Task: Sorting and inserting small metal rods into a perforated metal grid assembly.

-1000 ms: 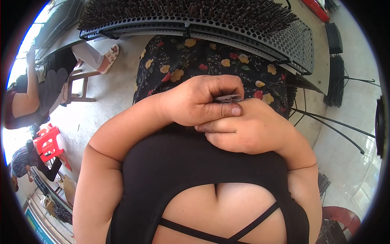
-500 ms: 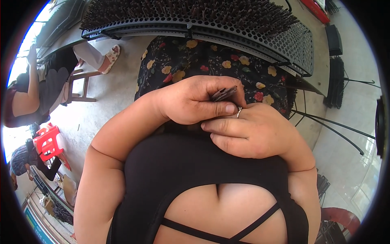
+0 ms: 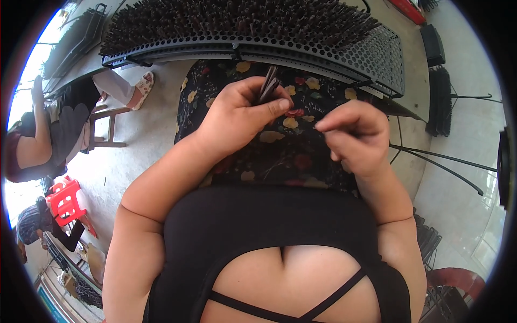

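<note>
Probably light, stiff dark strips (image 3: 271, 85); left hand (image 3: 235, 114) pinches below tips, sensible hold; right hand (image 3: 362, 134) half-curled, contents unclear.

Off to my left I see a co-worker (image 3: 72, 116) by a wooden stool (image 3: 111, 129) — with a red plastic seat (image 3: 64, 188) nearby — on grey floor (image 3: 142, 137).
</note>
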### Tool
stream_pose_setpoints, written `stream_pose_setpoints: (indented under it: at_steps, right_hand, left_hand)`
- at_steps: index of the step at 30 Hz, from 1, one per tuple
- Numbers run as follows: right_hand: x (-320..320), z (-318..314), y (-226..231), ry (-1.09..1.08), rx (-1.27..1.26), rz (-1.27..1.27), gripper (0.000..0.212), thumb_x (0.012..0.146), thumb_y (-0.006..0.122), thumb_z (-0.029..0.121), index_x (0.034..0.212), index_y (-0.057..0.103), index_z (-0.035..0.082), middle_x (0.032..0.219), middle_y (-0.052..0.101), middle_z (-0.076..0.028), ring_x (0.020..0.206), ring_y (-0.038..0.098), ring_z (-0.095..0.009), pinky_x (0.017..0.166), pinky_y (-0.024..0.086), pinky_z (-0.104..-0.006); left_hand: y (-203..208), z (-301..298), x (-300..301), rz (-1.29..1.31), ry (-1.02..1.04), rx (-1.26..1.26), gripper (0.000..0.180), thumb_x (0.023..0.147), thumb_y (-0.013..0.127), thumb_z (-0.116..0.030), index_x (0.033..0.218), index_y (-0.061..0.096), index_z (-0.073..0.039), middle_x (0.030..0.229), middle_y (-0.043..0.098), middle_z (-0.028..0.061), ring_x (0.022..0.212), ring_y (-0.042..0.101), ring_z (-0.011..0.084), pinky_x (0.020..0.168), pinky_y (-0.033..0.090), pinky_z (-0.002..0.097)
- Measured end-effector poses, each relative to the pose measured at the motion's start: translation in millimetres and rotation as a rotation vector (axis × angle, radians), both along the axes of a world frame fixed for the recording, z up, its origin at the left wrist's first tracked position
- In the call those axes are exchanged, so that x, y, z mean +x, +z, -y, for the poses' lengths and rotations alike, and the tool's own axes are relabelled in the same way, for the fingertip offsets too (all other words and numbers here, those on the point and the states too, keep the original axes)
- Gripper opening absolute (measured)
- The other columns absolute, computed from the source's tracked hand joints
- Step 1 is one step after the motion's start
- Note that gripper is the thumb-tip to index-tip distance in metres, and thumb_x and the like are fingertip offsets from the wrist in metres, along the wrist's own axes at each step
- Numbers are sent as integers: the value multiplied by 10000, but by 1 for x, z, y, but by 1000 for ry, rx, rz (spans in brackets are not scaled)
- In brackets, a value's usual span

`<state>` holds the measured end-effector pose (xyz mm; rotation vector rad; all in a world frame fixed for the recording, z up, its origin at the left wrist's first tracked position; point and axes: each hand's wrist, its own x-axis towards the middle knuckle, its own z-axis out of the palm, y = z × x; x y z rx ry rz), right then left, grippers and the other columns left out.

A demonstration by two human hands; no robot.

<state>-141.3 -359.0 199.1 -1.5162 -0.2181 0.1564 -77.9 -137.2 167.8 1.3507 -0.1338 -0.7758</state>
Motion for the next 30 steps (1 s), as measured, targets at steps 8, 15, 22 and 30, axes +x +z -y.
stream_pose_setpoints:
  at_steps: [8,15,22,30]
  right_hand:
    - [13,-13,-34,377,1021,-292,226,958,569,160,899,608,-55,476,478,-43,354,339,-81,409,251,-248]
    - [11,-10,-38,464,931,-389,110,855,684,47,875,618,-39,525,486,-29,393,397,-68,415,277,-235]
    - [26,-14,-22,-237,240,-10,84,894,654,-8,967,613,-18,841,648,-64,691,622,-93,576,501,-216]
    - [33,-13,-24,-235,-27,-86,221,870,700,30,1075,623,0,918,680,-54,798,639,-87,665,536,-217]
  left_hand:
    - [2,17,-15,231,-98,-85,96,898,688,-54,982,669,-13,827,616,-25,791,526,41,719,451,213]
    - [-10,15,-15,370,-185,74,126,912,668,-72,1009,629,-3,899,653,10,802,573,71,729,499,255]
    - [-12,15,-8,-233,-8,-315,149,988,553,-107,1114,572,-31,862,587,-8,740,518,54,598,443,210]
    - [-11,17,-7,-89,11,-157,211,1010,516,-149,1181,572,-38,869,630,61,722,562,92,523,417,199]
